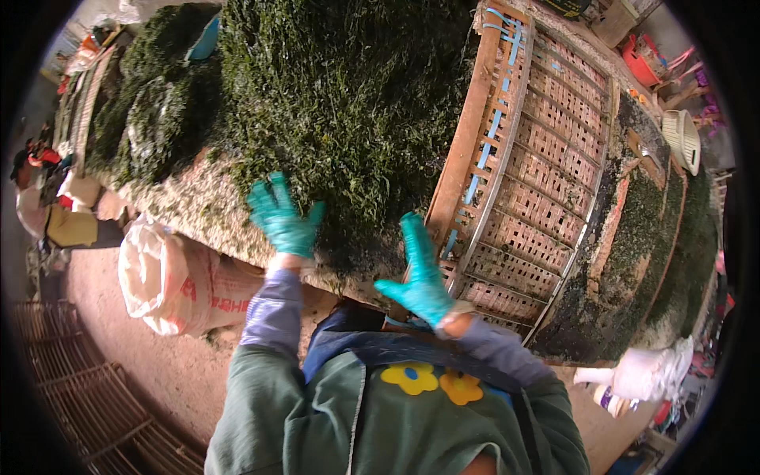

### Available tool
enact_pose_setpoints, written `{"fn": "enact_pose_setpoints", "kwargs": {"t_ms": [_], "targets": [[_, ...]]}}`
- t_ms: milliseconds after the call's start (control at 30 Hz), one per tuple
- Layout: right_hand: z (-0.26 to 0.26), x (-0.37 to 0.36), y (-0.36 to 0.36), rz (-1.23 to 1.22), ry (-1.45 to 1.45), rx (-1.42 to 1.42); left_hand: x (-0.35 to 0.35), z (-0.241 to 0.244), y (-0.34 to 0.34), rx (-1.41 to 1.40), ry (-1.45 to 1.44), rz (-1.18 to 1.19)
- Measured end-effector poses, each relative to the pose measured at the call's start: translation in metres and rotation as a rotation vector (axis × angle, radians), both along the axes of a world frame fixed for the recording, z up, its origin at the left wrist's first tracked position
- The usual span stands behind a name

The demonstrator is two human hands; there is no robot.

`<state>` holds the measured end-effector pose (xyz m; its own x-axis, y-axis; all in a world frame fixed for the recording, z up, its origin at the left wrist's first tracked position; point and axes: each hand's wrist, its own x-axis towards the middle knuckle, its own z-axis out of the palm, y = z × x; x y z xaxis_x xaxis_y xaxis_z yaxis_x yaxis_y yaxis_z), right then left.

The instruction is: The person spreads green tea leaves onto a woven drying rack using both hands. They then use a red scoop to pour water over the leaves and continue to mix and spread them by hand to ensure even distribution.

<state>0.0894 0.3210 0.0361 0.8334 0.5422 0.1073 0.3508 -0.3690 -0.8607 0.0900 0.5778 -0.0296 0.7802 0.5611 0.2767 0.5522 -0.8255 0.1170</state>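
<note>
My left hand [285,218], in a teal glove, is spread over the near left edge of a large heap of wet green seaweed [344,113]. Its fingertips meet the heap's border; whether they press into it I cannot tell. My right hand [420,279], gloved alike, has its thumb and fingers apart and holds nothing. It is beside the wooden edge bar [469,130] of a woven bamboo rack [540,160], just below the heap's near right corner. Blue strapping [488,142] is threaded along the rack's side.
A second seaweed mound [154,119] with a blue scoop-like piece [205,40] lies left. Below the rough table edge [196,219] stands a white plastic sack [154,279]. Slatted racks [101,392] lie on the floor. Another person [59,219] is far left. A pale basket [681,139] sits right.
</note>
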Motion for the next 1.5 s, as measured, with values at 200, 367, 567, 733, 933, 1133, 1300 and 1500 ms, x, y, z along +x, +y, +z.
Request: {"fn": "enact_pose_setpoints", "kwargs": {"t_ms": [200, 367, 567, 733, 933, 1133, 1300, 1500], "targets": [[-0.046, 0.011, 0.101, -0.159, -0.092, -0.469, 0.022, -0.046, 0.112, -0.222, 0.025, 0.078], [-0.095, 0.080, 0.110, -0.203, -0.341, -0.404, 0.066, -0.048, 0.018, -0.583, -0.415, -0.450], [-0.031, 0.147, 0.094, -0.338, 0.079, -0.359, 0.118, 0.033, 0.045, -1.385, 0.099, -0.560], [-0.058, 0.203, 0.109, -0.245, 0.072, -0.692, 0.157, 0.022, 0.063, -0.633, 0.264, -0.471], [-0.093, 0.098, 0.135, -0.165, -0.368, -0.580, 0.077, -0.041, 0.009, -0.361, -0.029, -0.479], [-0.064, 0.062, 0.115, -0.020, -0.550, -0.571, 0.006, -0.031, 0.019, -0.688, -0.273, -0.579], [-0.029, 0.028, 0.086, 0.106, -0.169, -0.762, 0.017, -0.028, 0.044, -0.388, -0.019, 0.073], [-0.052, 0.026, 0.086, 0.155, -0.092, -0.797, 0.073, -0.051, -0.008, -0.773, -0.146, -0.513]]}}
